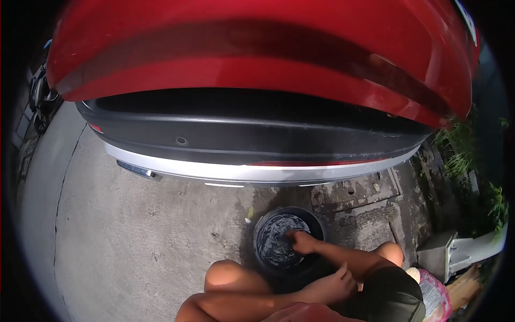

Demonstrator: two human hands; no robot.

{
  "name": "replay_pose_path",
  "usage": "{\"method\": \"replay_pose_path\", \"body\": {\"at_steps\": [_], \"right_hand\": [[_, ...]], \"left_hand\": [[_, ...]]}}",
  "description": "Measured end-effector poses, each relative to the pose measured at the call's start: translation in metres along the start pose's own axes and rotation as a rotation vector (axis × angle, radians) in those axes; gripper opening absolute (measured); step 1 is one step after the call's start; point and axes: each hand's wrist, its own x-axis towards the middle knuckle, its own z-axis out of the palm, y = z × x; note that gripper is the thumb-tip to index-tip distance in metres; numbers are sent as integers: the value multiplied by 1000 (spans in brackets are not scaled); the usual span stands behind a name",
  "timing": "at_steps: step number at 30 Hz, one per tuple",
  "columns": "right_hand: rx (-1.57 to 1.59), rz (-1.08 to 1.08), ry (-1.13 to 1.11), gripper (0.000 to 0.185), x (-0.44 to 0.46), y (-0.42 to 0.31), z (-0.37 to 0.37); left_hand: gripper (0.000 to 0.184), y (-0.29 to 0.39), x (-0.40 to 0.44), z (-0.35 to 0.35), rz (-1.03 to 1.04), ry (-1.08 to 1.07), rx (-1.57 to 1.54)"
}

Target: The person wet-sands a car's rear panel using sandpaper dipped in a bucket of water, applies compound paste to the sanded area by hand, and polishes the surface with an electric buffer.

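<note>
Both low — right hand [304, 243] in bucket [318, 225], left hand [335, 285] near thigh [394, 296] (can't tell grips)

Right hand [303, 242] at bucket [317, 224], red car [214, 64]

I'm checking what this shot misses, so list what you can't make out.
In the head view:
Right hand: whether it holds anything; too small and shadowed.
Bucket: its bottom, hidden by foamy water.
Red car: its top, cut off by the upper edge.
Pink bundle: what it is; blurred.
</note>
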Motion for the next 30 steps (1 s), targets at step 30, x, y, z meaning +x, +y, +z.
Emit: {"method": "replay_pose_path", "body": {"at_steps": [30], "right_hand": [[83,-133,-8,79,-41,-4,-47]], "left_hand": [[56,-34,24,10,-38,-328,-662]]}}
